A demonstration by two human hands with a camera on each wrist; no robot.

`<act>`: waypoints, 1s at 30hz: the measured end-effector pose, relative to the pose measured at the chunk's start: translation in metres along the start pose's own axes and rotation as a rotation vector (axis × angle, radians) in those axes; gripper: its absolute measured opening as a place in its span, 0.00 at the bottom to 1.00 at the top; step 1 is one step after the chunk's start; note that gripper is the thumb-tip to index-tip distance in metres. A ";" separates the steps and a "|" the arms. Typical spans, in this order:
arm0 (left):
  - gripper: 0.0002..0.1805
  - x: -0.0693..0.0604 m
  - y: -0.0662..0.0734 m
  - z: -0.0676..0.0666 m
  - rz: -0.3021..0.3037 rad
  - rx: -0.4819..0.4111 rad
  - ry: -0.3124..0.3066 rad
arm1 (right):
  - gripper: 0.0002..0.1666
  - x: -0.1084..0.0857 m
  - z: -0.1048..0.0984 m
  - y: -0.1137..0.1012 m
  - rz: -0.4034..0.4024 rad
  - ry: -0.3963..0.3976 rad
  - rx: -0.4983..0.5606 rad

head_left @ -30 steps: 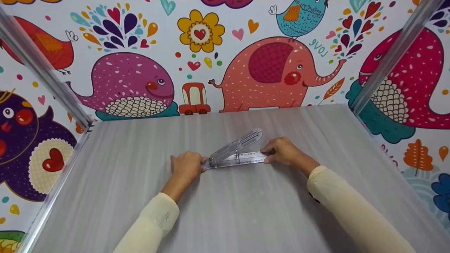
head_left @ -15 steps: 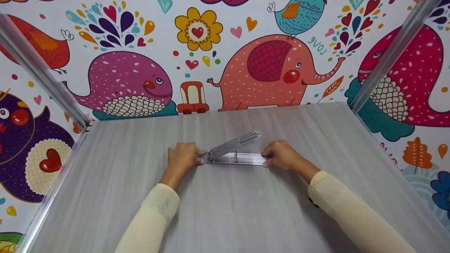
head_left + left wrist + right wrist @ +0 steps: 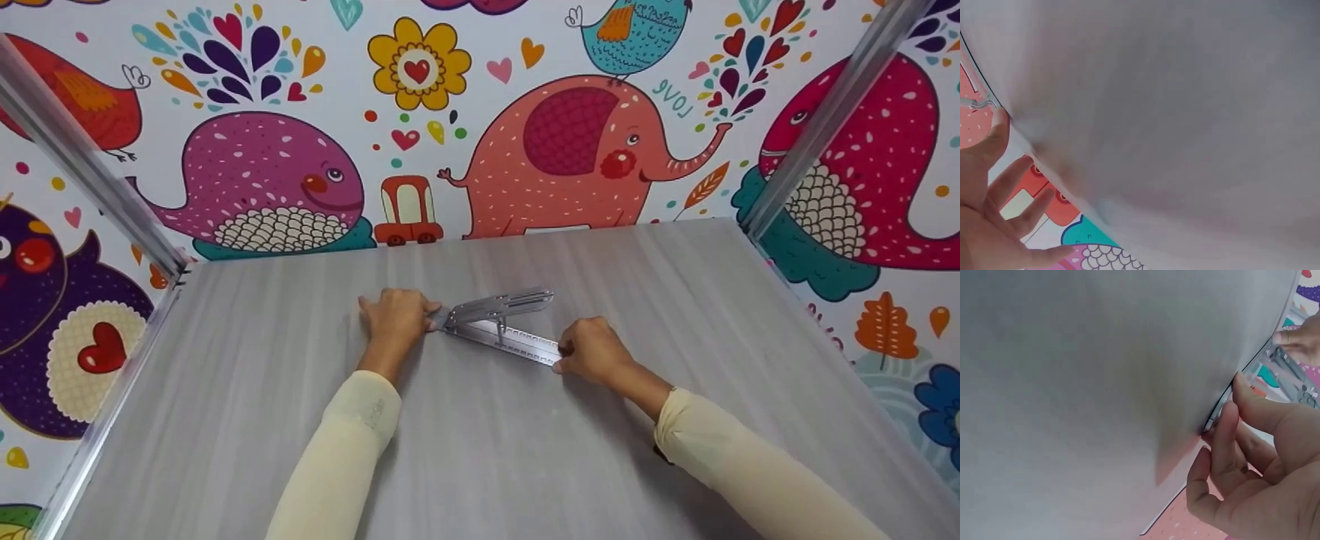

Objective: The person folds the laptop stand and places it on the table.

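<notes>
Left hand point(image 3: 397, 316) pinching hinge end of clear plastic hinged device point(image 3: 499, 307), other fingers loosely spread. Right hand point(image 3: 596, 349) pinching opposite end of its flat base point(image 3: 527, 347), spare fingers curled. Device sits mid-table, arm tilted up, base edges marked. Grey streaked table point(image 3: 480, 457) blocks most of left wrist view; cartoon-print wall point(image 3: 420, 146) behind.
</notes>
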State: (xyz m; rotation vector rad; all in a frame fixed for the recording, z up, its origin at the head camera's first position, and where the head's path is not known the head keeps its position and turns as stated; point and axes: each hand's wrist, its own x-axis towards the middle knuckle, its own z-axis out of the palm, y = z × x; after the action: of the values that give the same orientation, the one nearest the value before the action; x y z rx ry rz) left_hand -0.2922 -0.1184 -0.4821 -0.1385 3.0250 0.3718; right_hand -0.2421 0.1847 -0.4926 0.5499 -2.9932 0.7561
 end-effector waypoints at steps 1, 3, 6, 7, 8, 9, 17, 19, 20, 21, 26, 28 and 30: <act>0.24 0.002 0.002 -0.001 0.001 0.010 -0.007 | 0.11 -0.001 0.000 -0.001 0.005 0.004 -0.001; 0.24 0.005 0.004 -0.001 -0.002 0.016 -0.013 | 0.12 -0.003 0.000 -0.003 0.018 0.009 -0.001; 0.22 0.009 0.007 -0.004 0.000 0.024 -0.015 | 0.12 -0.006 0.001 -0.007 0.027 0.019 0.005; 0.21 0.011 0.007 -0.004 -0.001 0.026 -0.015 | 0.13 -0.008 0.002 -0.008 0.030 0.021 0.007; 0.21 0.012 0.008 -0.004 -0.001 0.031 -0.014 | 0.13 -0.009 0.003 -0.010 0.040 0.021 0.010; 0.20 0.013 0.008 -0.004 0.004 0.037 -0.011 | 0.14 -0.010 0.004 -0.012 0.053 0.021 0.014; 0.20 0.015 0.008 -0.003 0.024 0.080 -0.013 | 0.15 -0.015 0.008 -0.019 0.128 0.000 0.037; 0.21 0.015 0.009 -0.003 0.020 0.075 -0.020 | 0.16 -0.015 0.008 -0.018 0.128 0.004 0.036; 0.21 0.015 0.009 -0.003 0.018 0.073 -0.025 | 0.15 -0.015 0.008 -0.018 0.127 0.006 0.037; 0.21 0.015 0.009 -0.003 0.018 0.069 -0.026 | 0.15 -0.015 0.008 -0.018 0.127 0.008 0.038; 0.19 0.016 0.007 -0.001 0.016 0.042 -0.036 | 0.15 -0.015 0.008 -0.015 0.123 0.007 0.048; 0.18 0.016 0.007 -0.001 0.012 0.034 -0.035 | 0.15 -0.016 0.008 -0.015 0.120 0.002 0.050; 0.18 0.016 0.006 0.000 0.016 0.026 -0.033 | 0.16 -0.016 0.008 -0.013 0.121 0.000 0.049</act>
State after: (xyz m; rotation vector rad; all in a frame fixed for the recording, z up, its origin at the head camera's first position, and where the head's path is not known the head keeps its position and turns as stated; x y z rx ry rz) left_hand -0.3085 -0.1136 -0.4825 -0.1054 2.9987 0.3329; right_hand -0.2216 0.1755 -0.4952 0.3723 -3.0376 0.8391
